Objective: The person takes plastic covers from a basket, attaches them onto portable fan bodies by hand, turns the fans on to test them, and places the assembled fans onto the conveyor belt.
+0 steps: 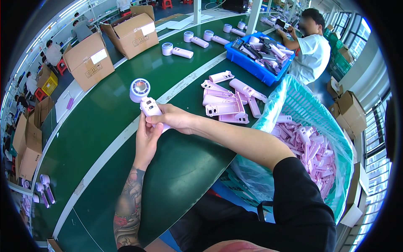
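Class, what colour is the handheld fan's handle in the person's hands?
The handle is pale pinkish-lilac, clearest in the head view.

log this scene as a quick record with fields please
held item: pink handheld fan
left hand: fingers on the fan's handle
right hand: also on the handle
on green table: loose pink shells, right of the fan
blue bin: pink and dark parts
green basket: lined, many pink pieces
nearby person: white shirt, beside the bin
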`<state>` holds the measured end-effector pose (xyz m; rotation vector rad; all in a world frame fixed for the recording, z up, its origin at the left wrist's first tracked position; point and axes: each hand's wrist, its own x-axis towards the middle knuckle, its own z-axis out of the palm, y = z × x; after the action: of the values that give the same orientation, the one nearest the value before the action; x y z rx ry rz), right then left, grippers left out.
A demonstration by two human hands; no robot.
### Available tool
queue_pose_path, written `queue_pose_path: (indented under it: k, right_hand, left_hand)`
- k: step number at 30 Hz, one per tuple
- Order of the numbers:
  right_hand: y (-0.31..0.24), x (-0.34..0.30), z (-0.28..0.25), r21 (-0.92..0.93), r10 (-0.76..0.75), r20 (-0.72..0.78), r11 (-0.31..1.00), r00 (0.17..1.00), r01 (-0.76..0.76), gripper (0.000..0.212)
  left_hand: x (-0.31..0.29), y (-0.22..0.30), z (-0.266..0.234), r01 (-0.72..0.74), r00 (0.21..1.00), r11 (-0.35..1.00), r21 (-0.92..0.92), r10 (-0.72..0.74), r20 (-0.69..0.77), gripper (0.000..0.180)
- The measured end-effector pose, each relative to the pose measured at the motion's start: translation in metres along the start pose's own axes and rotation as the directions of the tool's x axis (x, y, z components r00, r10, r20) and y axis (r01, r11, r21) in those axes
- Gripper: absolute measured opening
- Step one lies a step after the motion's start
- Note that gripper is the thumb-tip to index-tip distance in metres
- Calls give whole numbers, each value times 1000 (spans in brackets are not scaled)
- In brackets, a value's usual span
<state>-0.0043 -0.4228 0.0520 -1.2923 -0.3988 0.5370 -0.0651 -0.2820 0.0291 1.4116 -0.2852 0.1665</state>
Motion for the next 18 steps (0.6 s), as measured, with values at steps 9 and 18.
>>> queue_pose_path:
  k: [9,18]
  right_hand:
    - [-9,-7,3,-236,77,6,969,997,-73,35]
    - [3,-4,4,-358,-157,-46,924,986,131,35]
  left_hand:
    - [3,-12,-16,118,992,993,30,-119,34,62]
    - [5,-4,-22,65,998,993,-102,-65,1,54]
